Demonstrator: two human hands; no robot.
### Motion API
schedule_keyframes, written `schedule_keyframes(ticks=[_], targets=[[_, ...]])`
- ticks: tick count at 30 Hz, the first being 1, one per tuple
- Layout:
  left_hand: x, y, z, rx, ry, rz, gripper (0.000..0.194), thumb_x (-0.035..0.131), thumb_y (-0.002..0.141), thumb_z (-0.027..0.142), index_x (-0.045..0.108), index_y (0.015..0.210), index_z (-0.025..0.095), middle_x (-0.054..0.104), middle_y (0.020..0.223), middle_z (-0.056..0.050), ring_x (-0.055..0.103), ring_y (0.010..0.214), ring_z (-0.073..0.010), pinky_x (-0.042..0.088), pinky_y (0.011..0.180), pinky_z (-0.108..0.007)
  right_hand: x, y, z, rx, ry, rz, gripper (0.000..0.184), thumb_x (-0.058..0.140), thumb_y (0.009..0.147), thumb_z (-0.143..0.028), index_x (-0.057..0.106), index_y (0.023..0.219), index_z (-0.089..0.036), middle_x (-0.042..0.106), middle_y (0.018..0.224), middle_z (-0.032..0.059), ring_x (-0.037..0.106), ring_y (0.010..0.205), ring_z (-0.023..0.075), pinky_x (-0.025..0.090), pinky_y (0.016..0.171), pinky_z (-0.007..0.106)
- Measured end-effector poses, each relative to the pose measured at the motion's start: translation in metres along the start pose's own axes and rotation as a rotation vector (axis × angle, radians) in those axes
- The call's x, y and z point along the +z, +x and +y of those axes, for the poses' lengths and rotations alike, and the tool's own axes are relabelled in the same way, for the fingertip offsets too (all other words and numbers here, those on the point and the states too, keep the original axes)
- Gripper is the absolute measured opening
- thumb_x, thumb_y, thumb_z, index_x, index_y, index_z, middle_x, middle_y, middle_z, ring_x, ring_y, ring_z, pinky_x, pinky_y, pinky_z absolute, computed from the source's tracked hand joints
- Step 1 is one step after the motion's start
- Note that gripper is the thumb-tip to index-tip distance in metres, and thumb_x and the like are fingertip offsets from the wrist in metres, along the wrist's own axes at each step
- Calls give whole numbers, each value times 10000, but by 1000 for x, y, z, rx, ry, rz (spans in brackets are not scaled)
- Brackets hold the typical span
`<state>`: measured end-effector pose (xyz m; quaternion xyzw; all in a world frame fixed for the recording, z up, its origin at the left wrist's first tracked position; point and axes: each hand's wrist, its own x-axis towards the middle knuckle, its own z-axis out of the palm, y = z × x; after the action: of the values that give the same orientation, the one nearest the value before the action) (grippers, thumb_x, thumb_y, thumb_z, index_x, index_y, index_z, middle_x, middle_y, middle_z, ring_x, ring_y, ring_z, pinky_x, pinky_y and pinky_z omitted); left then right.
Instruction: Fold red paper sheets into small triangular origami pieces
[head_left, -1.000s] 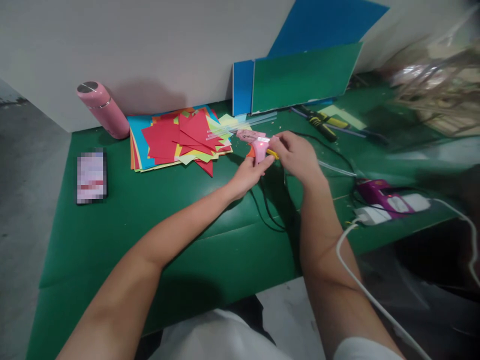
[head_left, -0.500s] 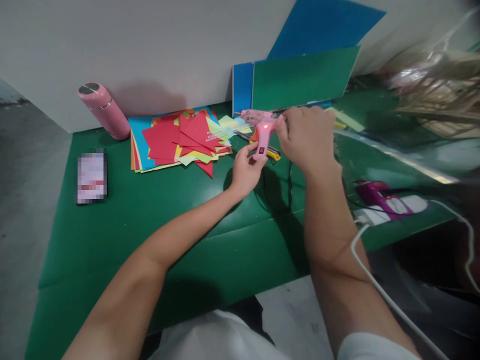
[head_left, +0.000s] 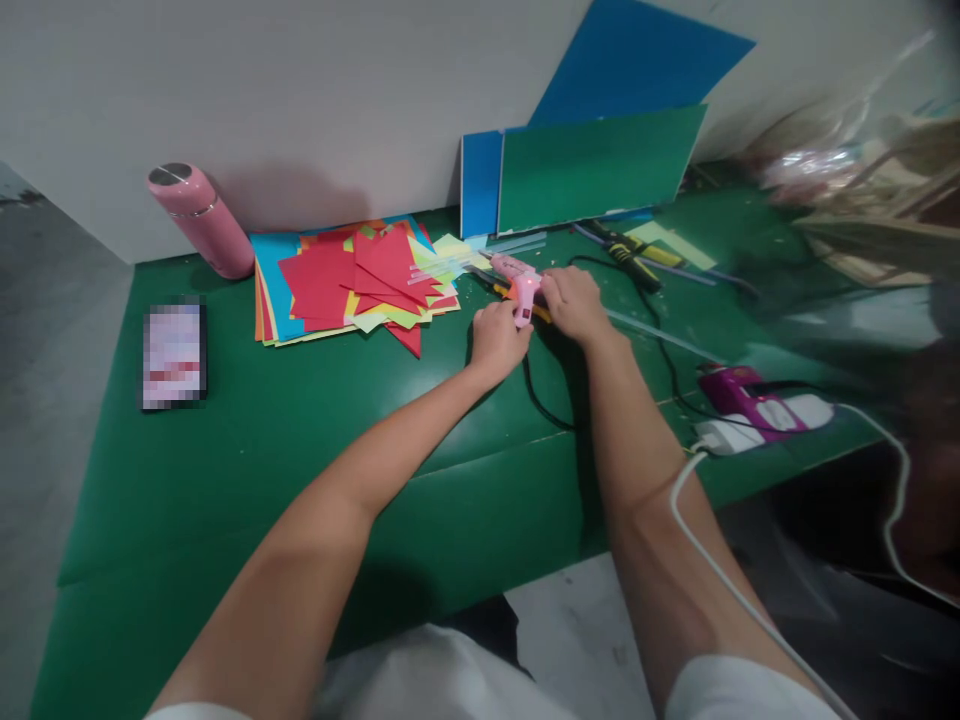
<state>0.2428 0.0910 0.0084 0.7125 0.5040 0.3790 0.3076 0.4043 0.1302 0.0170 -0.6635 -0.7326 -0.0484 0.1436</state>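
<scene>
A pink hot glue gun [head_left: 517, 272] with a lit orange light is held low over the green table, its nozzle pointing left. My left hand [head_left: 498, 342] is closed around the lower end of its handle. At the rear of the gun, my right hand [head_left: 576, 305] has its fingers pressed together; whatever lies between them is hidden. Beneath the gun lies a yellow and black tool [head_left: 541, 315], mostly covered. Clear glue sticks [head_left: 442, 266] rest left of the nozzle, on the edge of a pile of coloured paper [head_left: 322, 285].
A pink flask [head_left: 206, 225] and a phone-like blurred object [head_left: 174, 355] are at the left. Blue and green boards [head_left: 600, 170] lean on the wall. Yellow-black pliers [head_left: 634, 262] lie behind my right hand. A power strip [head_left: 806, 410] with cables sits at the right.
The glue gun has come down closer to the table, and both hands moved with it. My right hand is lower and further left, uncovering the pliers and the black cord behind it.
</scene>
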Motion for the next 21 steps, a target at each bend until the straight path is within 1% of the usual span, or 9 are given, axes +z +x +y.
schedule_keyframes(ticks=[3, 6, 8, 10, 13, 16, 18, 20, 21], targets=[[2, 5, -1, 33, 46, -28, 251, 689, 805, 142, 657, 1053, 116, 686, 1041, -140, 614, 1050, -280, 430, 971, -432, 4, 0, 9, -16, 63, -18, 619, 136, 1003, -406, 656, 1160, -108, 672, 1064, 193, 569, 983, 285, 417, 870, 434], [4, 3, -8, 84, -41, -22, 316, 677, 822, 163, 620, 1130, 121, 667, 1115, -149, 613, 1061, -267, 451, 962, -418, 3, -3, 9, -20, 87, -34, 618, 131, 1003, -379, 652, 1191, -104, 690, 1081, 183, 586, 992, 277, 430, 874, 419], [0, -5, -12, 126, -111, 0, 348, 679, 822, 164, 594, 1159, 137, 640, 1171, -151, 597, 1100, -258, 464, 964, -405, 1, -5, 7, 4, 87, -40, 596, 161, 997, -378, 641, 1219, -104, 686, 1123, 188, 593, 1026, 293, 434, 882, 434], [-12, -20, -16, 177, -143, 10, 308, 642, 847, 173, 586, 1149, 149, 622, 1183, -149, 581, 1124, -248, 476, 961, -397, -3, -7, 3, 46, 69, -28, 557, 206, 989, -381, 609, 1274, -123, 668, 1180, 188, 586, 1086, 314, 428, 902, 470], [-45, -53, -21, 325, -142, -81, 284, 582, 873, 179, 571, 1156, 161, 604, 1174, -128, 592, 1080, -210, 491, 949, -375, -17, -11, -9, 92, 32, 59, 500, 255, 981, -344, 535, 1353, -165, 629, 1262, 171, 556, 1178, 327, 392, 961, 535], [-93, -76, -31, 440, 5, -115, 227, 555, 874, 176, 602, 1095, 198, 612, 1148, -95, 583, 1096, -209, 472, 976, -393, -38, -19, -36, 27, 99, 196, 474, 268, 981, -316, 538, 1325, -134, 635, 1235, 176, 558, 1182, 308, 394, 995, 510], [-126, -77, -44, 474, 146, -82, 200, 527, 882, 167, 624, 1055, 191, 619, 1150, -99, 578, 1111, -224, 458, 995, -412, -49, -28, -65, -57, 180, 241, 435, 311, 981, -330, 579, 1263, -136, 658, 1175, 174, 588, 1121, 294, 440, 958, 462], [-154, -65, -62, 413, 288, 3, 220, 488, 900, 169, 627, 1070, 178, 617, 1179, -121, 571, 1136, -243, 449, 1008, -428, -52, -39, -100, -183, 253, 223, 396, 348, 971, -299, 590, 1253, -164, 673, 1159, 140, 602, 1091, 280, 464, 944, 443], [-164, -57, -72, 357, 350, 55, 247, 478, 904, 172, 618, 1108, 170, 598, 1237, -139, 550, 1182, -262, 433, 1031, -444, -51, -44, -118, -257, 266, 177, 390, 342, 968, -263, 595, 1252, -181, 666, 1193, 125, 594, 1120, 275, 460, 966, 444]])
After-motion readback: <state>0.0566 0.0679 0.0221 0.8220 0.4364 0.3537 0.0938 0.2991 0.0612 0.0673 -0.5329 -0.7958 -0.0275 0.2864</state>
